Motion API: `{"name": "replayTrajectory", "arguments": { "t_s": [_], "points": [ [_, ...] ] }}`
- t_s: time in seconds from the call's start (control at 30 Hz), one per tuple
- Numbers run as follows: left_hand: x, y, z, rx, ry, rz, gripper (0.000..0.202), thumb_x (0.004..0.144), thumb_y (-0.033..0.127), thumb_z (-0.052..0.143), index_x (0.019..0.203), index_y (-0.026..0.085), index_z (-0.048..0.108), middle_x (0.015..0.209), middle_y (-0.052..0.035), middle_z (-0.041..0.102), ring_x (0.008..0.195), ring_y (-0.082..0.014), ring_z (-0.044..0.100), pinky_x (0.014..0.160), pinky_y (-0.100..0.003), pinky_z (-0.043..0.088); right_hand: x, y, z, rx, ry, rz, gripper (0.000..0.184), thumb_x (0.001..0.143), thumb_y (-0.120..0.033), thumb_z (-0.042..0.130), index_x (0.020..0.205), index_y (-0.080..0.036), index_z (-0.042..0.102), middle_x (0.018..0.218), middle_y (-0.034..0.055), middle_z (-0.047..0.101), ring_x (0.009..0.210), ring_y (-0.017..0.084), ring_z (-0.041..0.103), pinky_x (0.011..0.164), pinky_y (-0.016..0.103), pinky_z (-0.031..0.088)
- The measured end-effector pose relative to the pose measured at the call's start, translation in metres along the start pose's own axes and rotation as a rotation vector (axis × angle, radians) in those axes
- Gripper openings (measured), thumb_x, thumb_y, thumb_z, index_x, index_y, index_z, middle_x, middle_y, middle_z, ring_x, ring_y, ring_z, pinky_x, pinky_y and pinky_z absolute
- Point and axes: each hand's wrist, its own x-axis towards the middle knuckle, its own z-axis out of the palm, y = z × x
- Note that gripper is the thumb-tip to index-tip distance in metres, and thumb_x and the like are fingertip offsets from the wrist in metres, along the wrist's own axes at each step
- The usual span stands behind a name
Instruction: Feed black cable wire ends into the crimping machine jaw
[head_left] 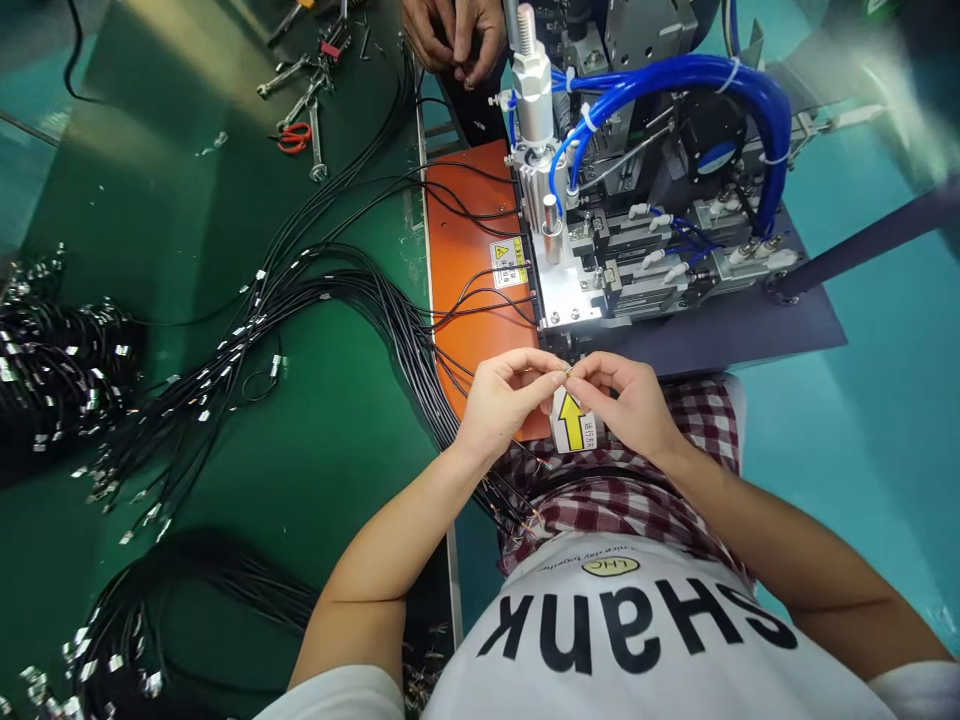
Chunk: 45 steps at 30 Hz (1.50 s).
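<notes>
Green bench: bench point(337, 400) fills the left side, cut off at the frame edges.
Machine: metal machine point(559, 280) with blue tubing point(675, 75) stands ahead; its far end is cropped at the top, upper right washed out by glare.
Cables: long bundle of black cables point(390, 310) runs across the bench toward the person's lap; some ends are lost under the left forearm. Heap of cables point(67, 360) at far left is cut off and dark.
Orange plate: plate point(457, 250) lies beside the machine, crossed by several cables; near corner is covered by the left hand.
Own hands: left hand point(510, 400) and right hand point(626, 400) meet before the machine, thumbs and index fingers pinched narrow; other fingertips curl out of sight.
Co-worker: another person's hands point(457, 35) at top, cropped.
Tools: red-handled scissors point(295, 138) beside a wrench point(316, 145).
Arrow label: yellow arrow label point(571, 425) just below the hands, partly covered.
Small piece: thin small piece point(568, 372) between both sets of fingertips; possibly a wire end, too small to be sure.
</notes>
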Motion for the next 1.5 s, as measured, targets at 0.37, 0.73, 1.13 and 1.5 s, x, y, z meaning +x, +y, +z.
{"name": "replayTrajectory", "arguments": {
  "t_s": [0.37, 0.73, 1.13, 1.5],
  "points": [
    [0.002, -0.008, 0.003, -0.033, 0.05, -0.022, 0.019, 0.073, 0.028, 0.084, 0.081, 0.015, 0.073, 0.07, 0.0002, 0.067, 0.052, -0.0047, 0.052, 0.05, -0.018, 0.043, -0.002, 0.007, 0.002, -0.158, 0.074, -0.1, 0.014, 0.09, -0.032, 0.067, 0.081, -0.02, 0.066, 0.073, 0.0002, 0.068, 0.062, 0.013, 0.059, 0.058, 0.03, 0.039],
    [0.003, -0.01, -0.001, -0.001, 0.027, -0.014, 0.017, 0.076, 0.029, 0.082, 0.086, 0.017, 0.075, 0.072, -0.0007, 0.068, 0.054, -0.0067, 0.053, 0.052, -0.021, 0.045, -0.001, 0.007, 0.002, -0.237, 0.107, -0.14, 0.014, 0.09, -0.029, 0.066, 0.079, -0.021, 0.064, 0.075, 0.0003, 0.066, 0.066, 0.013, 0.058, 0.061, 0.03, 0.041],
    [0.003, -0.011, -0.001, -0.025, 0.03, -0.008, 0.02, 0.076, 0.029, 0.082, 0.086, 0.016, 0.07, 0.07, 0.0006, 0.066, 0.055, -0.0067, 0.054, 0.054, -0.021, 0.047, -0.001, 0.006, 0.004, -0.268, 0.137, -0.167, 0.014, 0.089, -0.029, 0.066, 0.078, -0.022, 0.064, 0.077, 0.0006, 0.067, 0.066, 0.014, 0.058, 0.061, 0.031, 0.042],
    [0.0, -0.009, 0.008, 0.12, 0.095, 0.123, 0.012, 0.077, 0.024, 0.077, 0.083, 0.015, 0.07, 0.068, 0.0014, 0.064, 0.057, -0.0061, 0.053, 0.054, -0.019, 0.045, -0.002, 0.004, 0.005, -0.325, 0.156, -0.233, 0.011, 0.09, -0.023, 0.064, 0.079, -0.023, 0.061, 0.078, 0.0005, 0.064, 0.068, 0.014, 0.057, 0.064, 0.031, 0.044]
  ]
}}
